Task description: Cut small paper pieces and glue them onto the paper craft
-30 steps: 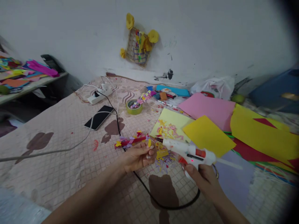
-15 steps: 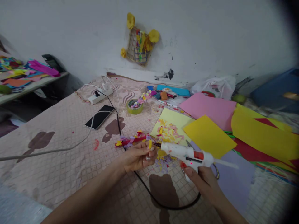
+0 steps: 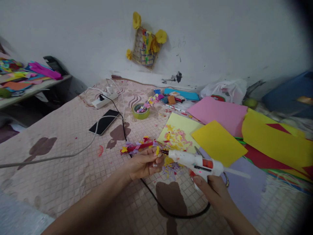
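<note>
My left hand pinches a small yellow paper cutout between thumb and fingers. In my right hand is a white glue gun, its dark nozzle touching or almost touching the cutout and a clear glue stick jutting from its back. A red stick covered in small purple, yellow and red cutouts lies just beyond my left hand. Loose yellow and pink cutouts are heaped on a pale yellow sheet. Scissors, partly hidden, lie behind the glue gun.
A black cord loops across the table below my hands to a white power strip. Left of centre lies a phone. A green tape roll stands farther back. Coloured sheets spread over the right side.
Almost nothing differs. Both hands hold the same pose, with the glue gun's nozzle still at the yellow cutout.
</note>
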The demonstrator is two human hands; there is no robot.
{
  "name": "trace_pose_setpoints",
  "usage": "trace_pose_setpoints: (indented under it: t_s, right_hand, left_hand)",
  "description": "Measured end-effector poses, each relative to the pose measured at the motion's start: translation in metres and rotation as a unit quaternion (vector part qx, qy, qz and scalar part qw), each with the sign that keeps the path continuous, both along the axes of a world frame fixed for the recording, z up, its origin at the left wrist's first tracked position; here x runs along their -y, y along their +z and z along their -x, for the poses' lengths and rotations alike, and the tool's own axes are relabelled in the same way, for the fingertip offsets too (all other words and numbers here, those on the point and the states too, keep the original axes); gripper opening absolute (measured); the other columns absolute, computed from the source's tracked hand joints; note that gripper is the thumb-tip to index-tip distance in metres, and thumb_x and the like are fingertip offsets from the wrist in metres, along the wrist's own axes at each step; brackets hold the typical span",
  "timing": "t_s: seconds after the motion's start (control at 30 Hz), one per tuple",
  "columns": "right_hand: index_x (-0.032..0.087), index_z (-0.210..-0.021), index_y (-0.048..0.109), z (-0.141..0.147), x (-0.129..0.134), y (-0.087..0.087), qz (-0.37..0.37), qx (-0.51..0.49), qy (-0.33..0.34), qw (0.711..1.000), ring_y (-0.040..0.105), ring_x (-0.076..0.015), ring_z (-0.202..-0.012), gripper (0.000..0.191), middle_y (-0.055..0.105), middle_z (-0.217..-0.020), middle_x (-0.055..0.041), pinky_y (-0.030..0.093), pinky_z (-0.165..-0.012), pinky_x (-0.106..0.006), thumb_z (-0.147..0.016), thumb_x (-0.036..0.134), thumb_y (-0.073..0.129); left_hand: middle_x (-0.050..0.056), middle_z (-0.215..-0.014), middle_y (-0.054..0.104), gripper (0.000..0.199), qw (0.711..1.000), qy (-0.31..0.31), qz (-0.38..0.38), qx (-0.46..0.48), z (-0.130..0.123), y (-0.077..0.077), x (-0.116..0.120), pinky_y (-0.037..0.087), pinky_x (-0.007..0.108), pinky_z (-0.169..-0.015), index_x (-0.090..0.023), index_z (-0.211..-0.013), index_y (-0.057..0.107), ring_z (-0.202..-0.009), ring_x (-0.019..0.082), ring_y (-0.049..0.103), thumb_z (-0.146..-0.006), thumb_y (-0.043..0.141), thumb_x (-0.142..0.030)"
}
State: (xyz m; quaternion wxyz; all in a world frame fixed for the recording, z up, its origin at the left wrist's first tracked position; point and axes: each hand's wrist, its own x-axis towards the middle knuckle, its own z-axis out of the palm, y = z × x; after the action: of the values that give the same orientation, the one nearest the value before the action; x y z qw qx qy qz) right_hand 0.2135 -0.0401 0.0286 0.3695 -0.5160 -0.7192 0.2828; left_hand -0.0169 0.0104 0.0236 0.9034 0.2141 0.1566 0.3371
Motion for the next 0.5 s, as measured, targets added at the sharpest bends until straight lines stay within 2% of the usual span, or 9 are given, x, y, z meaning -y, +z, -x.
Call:
trace_pose_setpoints:
  t_s: [0.27, 0.5]
  right_hand:
    - [0.024, -0.062, 0.061, 0.0004, 0.0001, 0.0005, -0.013, 0.004, 0.002, 1.0, 0.056, -0.0198, -0.052, 0.025, 0.057, -0.051, 0.0005, 0.044, -0.045, -0.027, -0.08, 0.04, 0.053]
    - [0.025, -0.055, 0.057, -0.0007, 0.0001, 0.0, -0.013, 0.008, 0.013, 1.0, 0.047, -0.0167, -0.04, 0.03, 0.049, -0.042, 0.0022, 0.037, -0.036, -0.026, -0.081, 0.039, 0.052]
  left_hand:
    - [-0.002, -0.06, 0.043, 0.017, 1.0, -0.004, -0.016, -0.002, -0.0008, -0.0028, 0.0002, 0.023, 0.017, -0.044, -0.012, -0.069, 0.052, -0.048, 0.004, 0.036, -0.073, 0.067, -0.018]
    - [-0.002, -0.06, 0.042, 0.018, 1.0, -0.005, -0.014, -0.001, -0.0005, -0.0015, 0.0006, 0.023, 0.016, -0.044, -0.012, -0.072, 0.051, -0.049, 0.004, 0.036, -0.073, 0.068, -0.019]
